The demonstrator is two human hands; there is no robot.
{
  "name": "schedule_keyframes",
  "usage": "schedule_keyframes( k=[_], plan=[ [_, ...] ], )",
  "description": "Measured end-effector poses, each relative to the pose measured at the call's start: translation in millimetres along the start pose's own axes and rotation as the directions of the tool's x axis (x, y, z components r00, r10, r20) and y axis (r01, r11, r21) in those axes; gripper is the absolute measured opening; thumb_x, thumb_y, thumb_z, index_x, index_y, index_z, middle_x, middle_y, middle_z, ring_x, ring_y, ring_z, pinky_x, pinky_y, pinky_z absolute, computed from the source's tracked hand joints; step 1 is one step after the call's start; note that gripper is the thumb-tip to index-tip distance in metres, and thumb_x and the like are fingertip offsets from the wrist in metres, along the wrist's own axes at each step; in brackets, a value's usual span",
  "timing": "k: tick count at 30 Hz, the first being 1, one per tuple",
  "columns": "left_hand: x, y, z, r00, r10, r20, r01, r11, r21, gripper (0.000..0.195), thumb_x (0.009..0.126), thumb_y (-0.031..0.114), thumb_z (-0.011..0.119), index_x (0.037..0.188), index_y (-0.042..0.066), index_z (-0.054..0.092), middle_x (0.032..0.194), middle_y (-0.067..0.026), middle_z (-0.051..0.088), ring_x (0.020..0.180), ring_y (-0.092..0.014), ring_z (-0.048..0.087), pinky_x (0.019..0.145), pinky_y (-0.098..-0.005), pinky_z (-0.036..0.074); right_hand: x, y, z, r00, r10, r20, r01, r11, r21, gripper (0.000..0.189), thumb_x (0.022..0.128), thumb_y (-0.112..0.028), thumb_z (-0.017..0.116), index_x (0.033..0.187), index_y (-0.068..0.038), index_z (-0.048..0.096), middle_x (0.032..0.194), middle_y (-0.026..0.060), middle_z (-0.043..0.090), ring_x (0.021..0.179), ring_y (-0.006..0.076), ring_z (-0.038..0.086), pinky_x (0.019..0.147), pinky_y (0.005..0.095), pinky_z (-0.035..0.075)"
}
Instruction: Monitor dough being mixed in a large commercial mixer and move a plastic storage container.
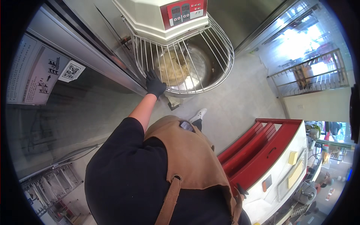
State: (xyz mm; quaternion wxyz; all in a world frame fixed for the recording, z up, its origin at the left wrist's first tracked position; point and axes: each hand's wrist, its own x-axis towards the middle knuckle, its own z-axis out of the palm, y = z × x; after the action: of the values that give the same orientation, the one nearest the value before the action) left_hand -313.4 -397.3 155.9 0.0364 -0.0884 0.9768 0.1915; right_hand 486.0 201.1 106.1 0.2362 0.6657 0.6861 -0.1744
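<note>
My left hand [155,84], in a black glove, rests on the wire guard [194,60] of a spiral dough mixer [140,17], at the guard's left front edge. Its fingers lie stretched over the bars. Below the guard, pale dough [173,69] sits in the left part of the steel mixing bowl [208,67], against the mixing tool. My right hand [242,191], also in a black glove, is low on the right at the edge of a white-topped worktable [258,205]. Its fingers are spread, and the apron and forearm partly hide it.
Red drawers [270,152] form the worktable's front. A scraper [266,183], a yellow block [293,158] and a pale slab [295,174] lie on top. A steel-framed panel [84,112] with printed sheets stands close on the left. A wire rack [312,74] is at the right.
</note>
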Motion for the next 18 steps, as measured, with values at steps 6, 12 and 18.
schedule_keyframes(
  k=[6, 12, 18],
  plan=[
    [-2, 2, -5, 1.0, 0.004, 0.011, -0.003, 1.0, -0.004, 0.121, 0.074, 0.036, 0.073, 0.161, -0.01, 0.002, 0.163, -0.0412, 0.012, 0.157, -0.049, 0.007, 0.128, -0.0463, 0.016, 10, -13, 0, 0.987, 0.143, -0.069, -0.147, 0.987, -0.058, 0.086, 0.064, 0.0, 0.084, 0.145, -0.007, 0.056, 0.155, 0.0192, 0.049, 0.145, 0.0317, 0.046, 0.118, 0.0416, 0.043],
    [-1, -1, -1, 1.0, 0.009, -0.01, -0.008, 0.999, 0.034, 0.121, 0.074, 0.035, 0.073, 0.161, -0.009, 0.001, 0.164, -0.041, 0.009, 0.157, -0.049, 0.009, 0.127, -0.0459, 0.017, 10, -14, -3, 0.98, 0.181, -0.079, -0.185, 0.981, -0.055, 0.076, 0.067, -0.008, 0.085, 0.14, -0.011, 0.062, 0.153, 0.0223, 0.051, 0.144, 0.035, 0.048, 0.118, 0.046, 0.041],
    [-1, -1, 0, 1.0, -0.023, -0.008, 0.023, 1.0, 0.018, 0.12, 0.075, 0.036, 0.073, 0.163, -0.004, 0.002, 0.164, -0.0418, 0.005, 0.154, -0.05, 0.017, 0.125, -0.046, 0.025, 3, -5, 0, 0.998, 0.008, -0.065, -0.012, 0.998, -0.061, 0.084, 0.064, -0.008, 0.084, 0.143, -0.007, 0.057, 0.154, 0.0219, 0.05, 0.145, 0.0323, 0.046, 0.119, 0.046, 0.042]
  ],
)
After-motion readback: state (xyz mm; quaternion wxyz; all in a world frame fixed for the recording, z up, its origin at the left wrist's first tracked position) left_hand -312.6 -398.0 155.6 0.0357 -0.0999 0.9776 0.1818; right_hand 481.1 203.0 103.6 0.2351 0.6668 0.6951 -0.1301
